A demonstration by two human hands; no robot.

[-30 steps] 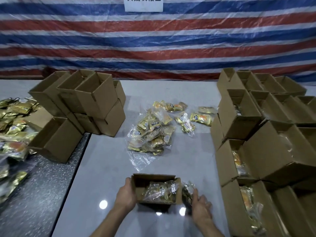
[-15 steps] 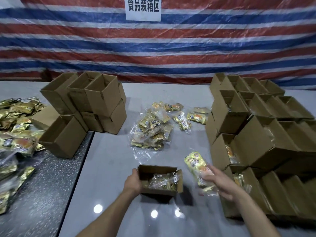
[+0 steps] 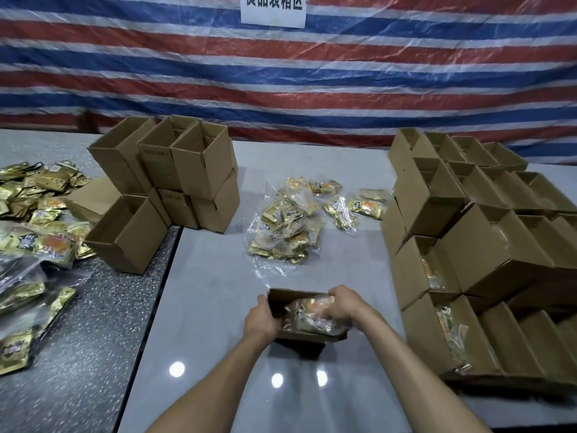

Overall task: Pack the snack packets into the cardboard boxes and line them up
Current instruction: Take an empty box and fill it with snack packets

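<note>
Between my two hands sits a small open box (image 3: 307,334) on the white table (image 3: 218,292), near its front edge. My right hand (image 3: 342,303) reaches down into the box from above, fingers curled around a gold snack packet (image 3: 307,310) and pressing it in; the packet is blurred. My left hand (image 3: 260,317) is clamped on the box's left wall, thumb on the rim. Both bare forearms run back toward me.

Farther out, in the middle of the table, lies a loose pile of packets (image 3: 287,228), some in clear plastic. To my right stand rows of open boxes (image 3: 468,245), stacked in tiers, several showing packets inside. To my left is a smaller stack of empty boxes (image 3: 175,173), straddling the seam with a dark speckled table (image 3: 93,323) where more gold packets (image 3: 37,207) are spread. Behind everything hangs a red, white and blue striped tarp (image 3: 281,73) with a white sign (image 3: 273,9).
</note>
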